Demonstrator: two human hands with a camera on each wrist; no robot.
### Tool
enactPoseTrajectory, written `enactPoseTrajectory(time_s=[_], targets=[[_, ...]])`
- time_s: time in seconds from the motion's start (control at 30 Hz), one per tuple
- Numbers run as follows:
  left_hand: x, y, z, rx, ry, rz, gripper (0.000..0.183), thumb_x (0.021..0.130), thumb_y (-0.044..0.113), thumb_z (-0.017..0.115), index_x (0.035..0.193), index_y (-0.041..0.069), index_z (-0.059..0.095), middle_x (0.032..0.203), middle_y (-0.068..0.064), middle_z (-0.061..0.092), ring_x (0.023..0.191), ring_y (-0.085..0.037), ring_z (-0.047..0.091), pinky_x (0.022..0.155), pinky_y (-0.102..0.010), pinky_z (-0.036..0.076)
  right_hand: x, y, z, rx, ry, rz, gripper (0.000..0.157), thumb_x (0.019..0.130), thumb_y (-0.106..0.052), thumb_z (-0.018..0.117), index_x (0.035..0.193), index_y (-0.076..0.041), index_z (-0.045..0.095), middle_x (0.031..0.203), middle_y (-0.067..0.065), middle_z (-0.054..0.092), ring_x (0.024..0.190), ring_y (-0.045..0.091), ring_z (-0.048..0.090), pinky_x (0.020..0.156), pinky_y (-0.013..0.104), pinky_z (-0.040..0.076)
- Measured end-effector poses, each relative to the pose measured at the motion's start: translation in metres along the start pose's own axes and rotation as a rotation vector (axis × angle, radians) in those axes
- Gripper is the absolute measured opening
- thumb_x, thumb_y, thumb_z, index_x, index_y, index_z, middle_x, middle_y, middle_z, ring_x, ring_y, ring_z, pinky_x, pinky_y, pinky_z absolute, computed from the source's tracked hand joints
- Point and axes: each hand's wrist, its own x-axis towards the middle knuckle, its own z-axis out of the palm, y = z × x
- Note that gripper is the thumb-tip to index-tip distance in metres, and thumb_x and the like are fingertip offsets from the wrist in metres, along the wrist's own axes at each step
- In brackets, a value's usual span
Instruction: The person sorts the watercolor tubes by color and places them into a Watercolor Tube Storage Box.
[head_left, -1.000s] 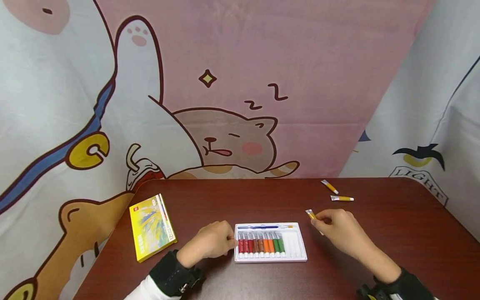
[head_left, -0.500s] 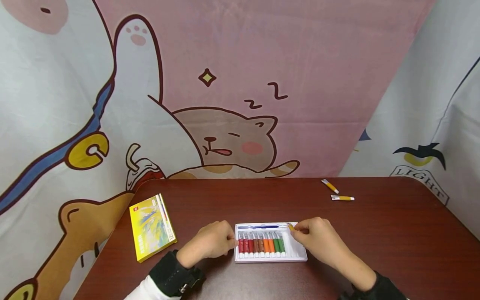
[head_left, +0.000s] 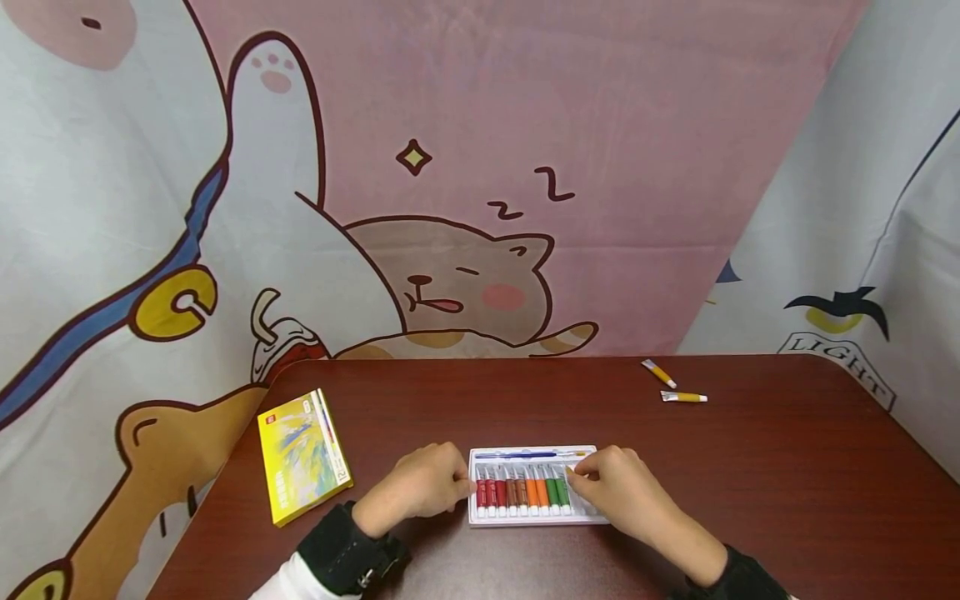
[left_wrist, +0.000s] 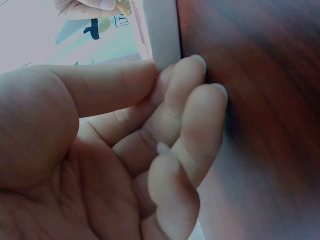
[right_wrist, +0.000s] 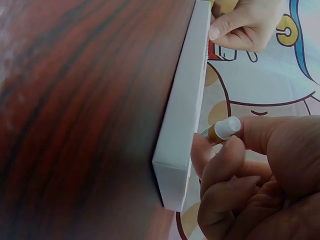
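My left hand [head_left: 427, 482] pinches the left edge of a white plastic tray [head_left: 540, 524], thumb and forefinger at its rim in the left wrist view. A row of red, brown, orange and green paint tubes [head_left: 522, 492] lies in the tray, a blue-handled paintbrush [head_left: 517, 455] along its far side. Over the tray's right end, my right hand [head_left: 622, 492] holds a yellow paint tube [right_wrist: 216, 134] between thumb and fingers. Its white cap points toward the right wrist camera; the fingers hide most of its body.
Two more yellow tubes, one slanted [head_left: 658, 373] and one lying sideways [head_left: 684, 397], are at the table's far right. A yellow paint box [head_left: 303, 458] lies at the left. Behind the brown table [head_left: 787, 467] hangs a cartoon-printed cloth [head_left: 637, 167].
My right hand has carried the yellow tube leftward from the table right of the tray to over the tray, beside the green tubes. My left hand has stayed at the tray's edge.
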Motion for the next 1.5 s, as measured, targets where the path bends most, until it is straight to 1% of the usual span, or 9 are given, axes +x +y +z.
enactPoseTrajectory(time_s=[0.3, 0.4, 0.57, 0.87, 1.0, 1.13, 1.23, 1.37, 1.5], targets=[[-0.001, 0.001, 0.0, 0.013, 0.004, 0.004, 0.036, 0.088, 0.028, 0.064, 0.052, 0.024, 0.061, 0.043, 0.01, 0.054, 0.045, -0.008, 0.049, 0.045, -0.03, 0.036, 0.001, 0.003, 0.005, -0.033, 0.001, -0.025, 0.005, 0.077, -0.017, 0.072, 0.072, -0.018, 0.073, 0.054, -0.015, 0.054, 0.043, -0.001, 0.034, 0.04, 0.019, 0.029], [-0.001, 0.002, 0.0, 0.013, 0.007, 0.001, 0.035, 0.087, 0.028, 0.064, 0.053, 0.024, 0.061, 0.044, 0.009, 0.055, 0.045, -0.008, 0.049, 0.046, -0.03, 0.036, 0.001, 0.004, 0.006, -0.045, -0.002, -0.019, 0.006, 0.075, -0.019, 0.073, 0.071, -0.021, 0.072, 0.054, -0.016, 0.054, 0.043, -0.002, 0.037, 0.04, 0.02, 0.032], [-0.001, 0.001, 0.0, 0.015, 0.006, 0.002, 0.035, 0.088, 0.029, 0.064, 0.053, 0.025, 0.061, 0.043, 0.01, 0.054, 0.045, -0.008, 0.049, 0.046, -0.03, 0.036, 0.002, 0.004, 0.007, -0.035, -0.024, 0.001, 0.006, 0.076, -0.02, 0.075, 0.071, -0.019, 0.071, 0.057, -0.013, 0.058, 0.045, 0.0, 0.044, 0.041, 0.023, 0.038], [0.0, 0.0, 0.0, 0.007, -0.001, 0.0, 0.035, 0.088, 0.029, 0.064, 0.053, 0.025, 0.061, 0.043, 0.011, 0.053, 0.046, -0.009, 0.049, 0.046, -0.03, 0.036, 0.003, 0.005, 0.006, -0.036, -0.053, -0.008, 0.014, 0.083, -0.021, 0.07, 0.068, -0.022, 0.07, 0.048, -0.014, 0.048, 0.038, -0.001, 0.032, 0.037, 0.019, 0.024], [0.0, 0.0, 0.0, 0.009, 0.0, 0.0, 0.036, 0.088, 0.029, 0.064, 0.053, 0.024, 0.061, 0.043, 0.012, 0.053, 0.046, -0.009, 0.049, 0.046, -0.03, 0.036, 0.001, 0.006, 0.0, -0.042, -0.07, 0.009, 0.012, 0.083, -0.026, 0.071, 0.071, -0.023, 0.071, 0.05, -0.015, 0.049, 0.04, 0.0, 0.035, 0.038, 0.02, 0.029], [0.0, 0.0, 0.0, 0.007, -0.007, -0.009, 0.036, 0.088, 0.029, 0.064, 0.053, 0.024, 0.061, 0.044, 0.01, 0.054, 0.046, -0.01, 0.049, 0.046, -0.03, 0.036, -0.002, 0.006, -0.008, -0.055, -0.095, 0.029, 0.022, 0.081, -0.027, 0.071, 0.061, -0.025, 0.063, 0.048, -0.015, 0.046, 0.04, 0.001, 0.037, 0.038, 0.022, 0.031], [0.0, 0.0, -0.001, 0.005, -0.016, -0.017, 0.034, 0.088, 0.029, 0.064, 0.054, 0.024, 0.062, 0.045, 0.008, 0.056, 0.045, -0.01, 0.05, 0.046, -0.03, 0.036, -0.003, 0.005, -0.011, -0.068, -0.126, 0.042, 0.029, 0.08, -0.029, 0.072, 0.056, -0.026, 0.057, 0.046, -0.014, 0.042, 0.039, 0.002, 0.036, 0.038, 0.022, 0.027], [0.0, 0.0, -0.001, 0.003, -0.014, -0.016, 0.034, 0.088, 0.029, 0.064, 0.055, 0.024, 0.062, 0.045, 0.009, 0.056, 0.045, -0.009, 0.05, 0.046, -0.03, 0.037, -0.005, 0.006, -0.011, -0.068, -0.169, 0.04, 0.026, 0.079, -0.03, 0.073, 0.058, -0.026, 0.06, 0.047, -0.013, 0.043, 0.041, 0.002, 0.036, 0.038, 0.022, 0.027], [0.0, 0.0, -0.001, 0.007, -0.007, -0.011, 0.034, 0.088, 0.029, 0.064, 0.055, 0.024, 0.062, 0.044, 0.01, 0.055, 0.046, -0.009, 0.05, 0.047, -0.03, 0.037, -0.006, 0.006, -0.01, -0.07, -0.181, 0.02, 0.024, 0.079, -0.032, 0.073, 0.059, -0.027, 0.061, 0.048, -0.014, 0.044, 0.042, 0.003, 0.037, 0.039, 0.022, 0.028]])
